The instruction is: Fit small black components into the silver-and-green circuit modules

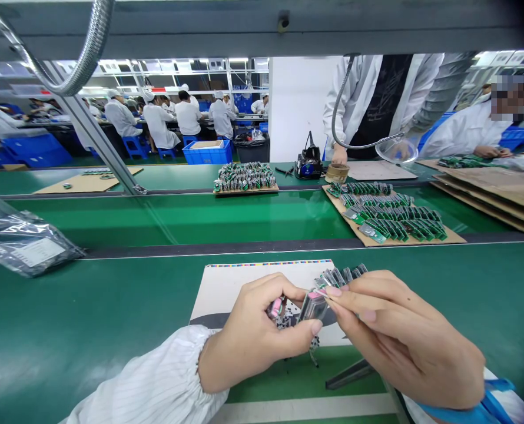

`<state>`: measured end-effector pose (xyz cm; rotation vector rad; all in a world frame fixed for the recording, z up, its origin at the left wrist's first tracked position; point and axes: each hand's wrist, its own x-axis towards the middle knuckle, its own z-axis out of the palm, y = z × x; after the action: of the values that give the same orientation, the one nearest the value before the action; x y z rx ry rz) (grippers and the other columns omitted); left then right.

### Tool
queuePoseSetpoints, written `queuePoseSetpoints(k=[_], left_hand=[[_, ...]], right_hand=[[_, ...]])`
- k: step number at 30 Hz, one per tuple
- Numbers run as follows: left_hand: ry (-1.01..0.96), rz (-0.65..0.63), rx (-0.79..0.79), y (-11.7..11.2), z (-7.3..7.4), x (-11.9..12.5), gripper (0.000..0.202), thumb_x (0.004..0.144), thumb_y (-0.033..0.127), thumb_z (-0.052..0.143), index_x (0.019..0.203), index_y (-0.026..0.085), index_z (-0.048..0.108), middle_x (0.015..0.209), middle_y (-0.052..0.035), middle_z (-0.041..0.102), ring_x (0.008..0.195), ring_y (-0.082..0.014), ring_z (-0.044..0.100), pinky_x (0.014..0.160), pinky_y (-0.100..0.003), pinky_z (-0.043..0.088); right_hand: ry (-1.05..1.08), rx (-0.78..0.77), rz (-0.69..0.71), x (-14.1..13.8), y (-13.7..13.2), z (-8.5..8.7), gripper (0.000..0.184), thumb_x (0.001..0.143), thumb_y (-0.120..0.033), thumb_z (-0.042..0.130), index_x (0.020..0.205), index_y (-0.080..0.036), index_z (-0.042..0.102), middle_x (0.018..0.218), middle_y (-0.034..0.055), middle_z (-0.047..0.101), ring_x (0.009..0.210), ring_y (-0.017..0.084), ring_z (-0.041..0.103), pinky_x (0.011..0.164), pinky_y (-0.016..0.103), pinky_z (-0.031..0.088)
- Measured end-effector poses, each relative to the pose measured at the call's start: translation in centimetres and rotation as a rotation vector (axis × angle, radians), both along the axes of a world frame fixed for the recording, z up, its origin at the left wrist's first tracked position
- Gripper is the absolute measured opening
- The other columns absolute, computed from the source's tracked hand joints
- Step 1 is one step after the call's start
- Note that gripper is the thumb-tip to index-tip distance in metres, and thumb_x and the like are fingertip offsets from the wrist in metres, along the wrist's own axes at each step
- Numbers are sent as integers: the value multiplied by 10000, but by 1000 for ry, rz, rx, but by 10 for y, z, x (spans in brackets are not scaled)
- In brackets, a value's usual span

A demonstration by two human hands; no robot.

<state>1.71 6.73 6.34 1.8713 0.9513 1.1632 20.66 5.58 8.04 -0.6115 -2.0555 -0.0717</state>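
Note:
My left hand (253,335) is curled, its fingertips pinching a small pink-ended part (275,307). My right hand (403,335) grips a small flat grey component (313,305) between thumb and fingers, touching the left hand's thumb. Both hands meet above a white sheet (231,285) lying on the green bench. A short row of similar grey components (341,275) lies on the sheet just behind my right fingers. Tiny dark bits (288,321) sit under the hands.
A grey plastic bag (27,247) lies at the left. Cardboard sheets with rows of green circuit boards (390,218) and a stack (244,176) sit beyond the conveyor. A person in a white coat (377,106) stands opposite; others sit further back. A flexible metal hose (89,53) hangs overhead.

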Motion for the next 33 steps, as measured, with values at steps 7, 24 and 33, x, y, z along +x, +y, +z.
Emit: queuePoseSetpoints(k=[7,24,33], left_hand=[[2,0,-2,0,2,0,167,639,156,717,692,187,562,587,61,482,552,-94,441,563,-217,367],[62,31,48,-2,3,0,149,638,150,706,685,186,569,583,54,496,559,-102,454,552,-221,365],[77,36,63,-2,3,0,130,651,178,688,683,192,563,574,44,511,552,-119,468,579,-244,410]], right_hand=[[8,-2,5,-1,0,1,178,907,-9,529,819,-143,606,768,59,652,683,157,606,610,315,493],[-86,74,-76,-1,-7,-1,164,932,-44,519,855,-165,598,894,77,701,747,199,646,636,354,529],[-88,25,10,1,-2,-1,170,883,17,530,928,-124,614,879,87,691,755,194,647,638,347,522]])
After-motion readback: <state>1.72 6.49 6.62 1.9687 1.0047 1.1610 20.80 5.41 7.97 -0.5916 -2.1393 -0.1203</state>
